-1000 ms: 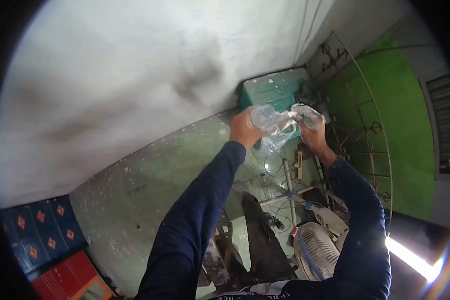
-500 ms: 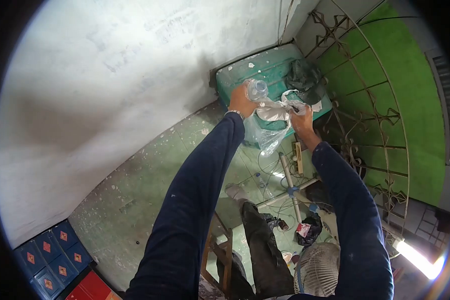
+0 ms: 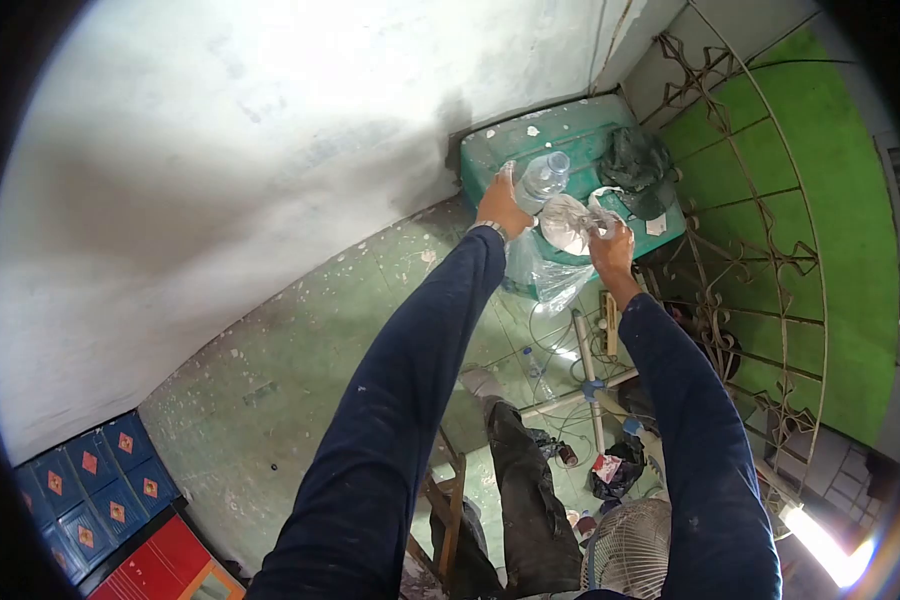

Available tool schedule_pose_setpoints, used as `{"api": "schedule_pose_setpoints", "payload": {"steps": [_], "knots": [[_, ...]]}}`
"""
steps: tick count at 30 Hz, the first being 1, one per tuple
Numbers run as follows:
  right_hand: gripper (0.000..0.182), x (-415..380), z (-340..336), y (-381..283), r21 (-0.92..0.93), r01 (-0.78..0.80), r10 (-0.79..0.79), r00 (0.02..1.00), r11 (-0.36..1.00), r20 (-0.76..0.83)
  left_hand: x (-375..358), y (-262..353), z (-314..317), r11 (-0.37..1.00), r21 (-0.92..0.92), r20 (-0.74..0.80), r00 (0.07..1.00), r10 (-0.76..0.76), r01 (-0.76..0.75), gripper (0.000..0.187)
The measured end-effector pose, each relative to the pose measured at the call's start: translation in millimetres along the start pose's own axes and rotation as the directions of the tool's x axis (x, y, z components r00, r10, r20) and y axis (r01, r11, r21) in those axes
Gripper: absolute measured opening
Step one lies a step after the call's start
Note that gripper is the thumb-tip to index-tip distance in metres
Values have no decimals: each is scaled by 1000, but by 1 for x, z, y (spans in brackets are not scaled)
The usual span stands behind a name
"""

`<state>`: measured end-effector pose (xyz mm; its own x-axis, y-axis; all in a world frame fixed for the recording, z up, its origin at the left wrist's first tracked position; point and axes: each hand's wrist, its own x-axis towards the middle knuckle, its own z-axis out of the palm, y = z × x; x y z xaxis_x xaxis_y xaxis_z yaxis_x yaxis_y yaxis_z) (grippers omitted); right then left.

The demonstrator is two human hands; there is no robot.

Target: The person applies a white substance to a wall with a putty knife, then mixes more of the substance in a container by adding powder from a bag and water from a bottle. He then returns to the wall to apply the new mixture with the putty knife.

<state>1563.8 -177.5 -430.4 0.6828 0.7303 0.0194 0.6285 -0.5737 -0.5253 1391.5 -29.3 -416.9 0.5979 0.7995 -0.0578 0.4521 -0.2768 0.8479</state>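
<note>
My left hand [image 3: 505,207] is beside a clear plastic bottle [image 3: 546,178] on the green plastic surface [image 3: 485,148], its fingers and thumb spread around the bottle's near side. Whether they touch it I cannot make out. The bottle is uncapped, its mouth pointing away from me. Fingers of my right hand [image 3: 613,248] are closed on the gathered top of a clear plastic bag with whitish contents [image 3: 567,224]. An empty-looking clear plastic bag [image 3: 550,272] hangs over the near edge of the green surface, between my hands.
A dark plastic bag [image 3: 635,165] lies at the far right of the green surface. Metal grillwork [image 3: 760,240] stands on the right, a white wall [image 3: 270,130] on the left. Below are a wooden ladder [image 3: 452,510], a fan [image 3: 630,550], pipes [image 3: 582,385] and cables.
My left hand's fingers have spread, and the bottle has tipped away from me. The bag with whitish contents has come into fuller view, rounded, beside my right hand. The camera view has shifted slightly.
</note>
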Motion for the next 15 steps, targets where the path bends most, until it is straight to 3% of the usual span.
{"api": "schedule_pose_setpoints", "payload": {"steps": [1, 3, 4, 5, 7, 9, 10, 11, 12, 13, 14, 15], "knots": [[39, 0, -5, -2, 6, 7, -7, 1000, 1000, 3, -4, 6, -7, 1000, 8, -24, 999, -27, 27, 101], [46, -7, -25, -24, -147, -68, 93, 980, 987, 174, -16, 16, -23, 994, 34, -12, 995, -99, 99, 102], [50, -14, -23, -27, -242, -56, 87, 989, 969, 120, -27, 21, -31, 994, -32, -75, 992, -105, 103, 100], [53, -17, -19, -30, -296, -163, 196, 977, 941, 87, -46, 25, -38, 989, -97, -140, 982, -128, 115, 98], [54, -36, -15, -33, -184, -95, 97, 995, 978, 2, -94, 44, -35, 977, -172, -397, 899, -185, 125, 86], [59, -83, -19, -73, -56, -72, 65, 991, 996, -119, -158, 85, -37, 868, -496, -516, 796, -316, 23, 72], [64, -106, 8, -64, -150, -28, -12, 966, 988, -260, -201, 121, -50, 847, -531, -540, 765, -352, 14, 62], [69, -118, 49, -18, -244, 193, -258, 928, 950, -269, -246, 156, -65, 844, -536, -541, 756, -368, 27, 55], [69, -145, 96, 0, -356, 59, -156, 955, 933, -251, -288, 176, -72, 973, -217, -613, 764, -202, 83, 44], [69, -172, 84, -58, -352, 101, -189, 956, 930, -225, -332, 205, -91, 815, -579, -534, 763, -364, -17, 37], [63, -204, 67, -116, -170, -201, 170, 969, 965, -180, -373, 233, -117, 823, -567, -541, 774, -328, -47, 34], [57, -247, 46, -174, -31, -506, 503, 862, 862, -65, -410, 240, -133, 818, -574, -561, 744, -363, -34, 34]]}}
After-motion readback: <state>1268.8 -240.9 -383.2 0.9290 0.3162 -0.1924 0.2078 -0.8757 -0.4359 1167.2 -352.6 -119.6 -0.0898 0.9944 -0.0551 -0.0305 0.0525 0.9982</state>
